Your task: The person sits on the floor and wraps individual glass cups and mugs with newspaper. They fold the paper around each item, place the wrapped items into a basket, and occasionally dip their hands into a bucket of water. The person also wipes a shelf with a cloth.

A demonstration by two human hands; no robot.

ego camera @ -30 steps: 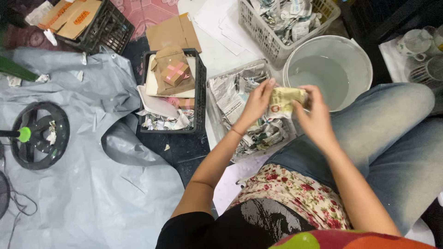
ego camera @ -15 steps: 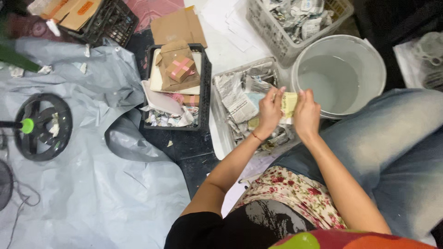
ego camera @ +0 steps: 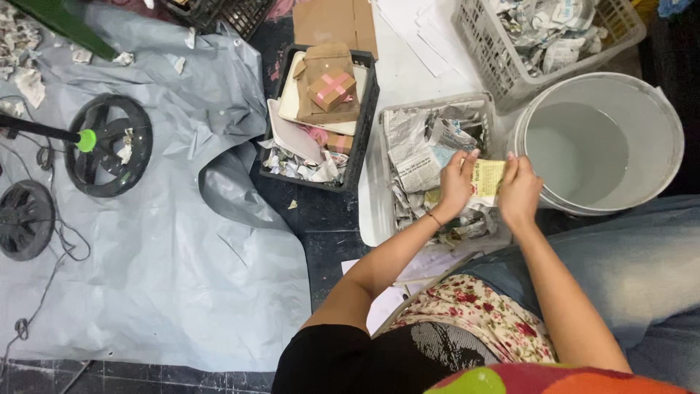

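Holding a small yellowish paper piece between them, both hands work above a white tray of torn newspaper. The left hand pinches the left edge of the piece with fingers closed on it; the right hand pinches the right edge the same way. The piece sits upright between the two grips, over the right half of the tray.

A large white bucket stands just right of the tray, touching or nearly touching it, and holds pale liquid. A grey slatted basket filled with crumpled newspaper stands behind the tray and bucket. A black crate sits just left of the tray; it contains cardboard, paper scraps and a small brown box with a pink ribbon cross. Flat cardboard lies behind the crate.

A grey plastic sheet covers the floor to the left. On it lie a black wheel-shaped part with a green-tipped rod across it, and a second black disc at the sheet's left edge. The person's blue denim leg extends to the right.
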